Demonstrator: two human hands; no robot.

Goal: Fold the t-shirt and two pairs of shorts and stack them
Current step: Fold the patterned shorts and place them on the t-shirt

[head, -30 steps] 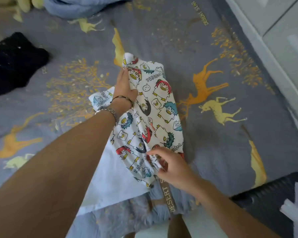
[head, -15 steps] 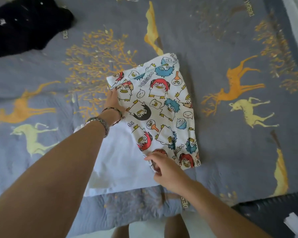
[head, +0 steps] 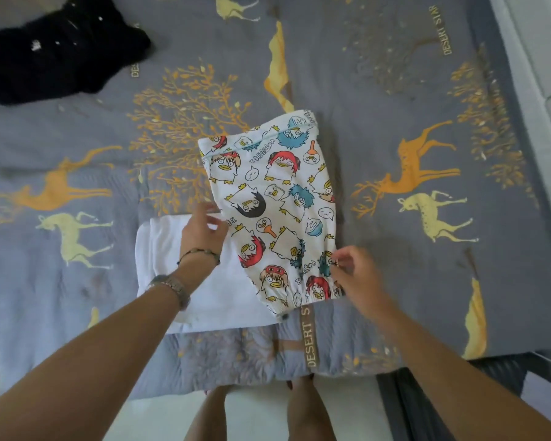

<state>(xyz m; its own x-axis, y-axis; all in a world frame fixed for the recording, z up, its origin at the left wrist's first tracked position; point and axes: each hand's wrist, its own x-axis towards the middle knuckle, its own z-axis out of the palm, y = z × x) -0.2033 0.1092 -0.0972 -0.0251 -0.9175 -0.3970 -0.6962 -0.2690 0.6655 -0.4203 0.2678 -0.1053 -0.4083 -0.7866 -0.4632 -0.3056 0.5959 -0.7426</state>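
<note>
A pair of white shorts (head: 277, 198) printed with cartoon penguins lies flat, folded in half lengthwise, on the grey bed cover. Its near left part overlaps a folded white t-shirt (head: 210, 300). A crumpled black garment (head: 58, 49) lies at the far left of the bed. My left hand (head: 202, 227) hovers with fingers spread at the shorts' left edge, over the t-shirt, holding nothing. My right hand (head: 355, 272) is at the shorts' near right corner by the waistband, its fingers loosely apart and touching the cloth's edge.
The bed cover (head: 427, 265) is grey with orange and yellow deer and trees. Its near edge runs just in front of my feet (head: 299, 405). A white cabinet (head: 541, 52) stands along the right side, and a dark object (head: 458, 393) sits on the floor at lower right.
The shorts were held up, then laid flat on the bed and over the t-shirt. Both hands have let go; my right hand moved from the near left to the near right corner.
</note>
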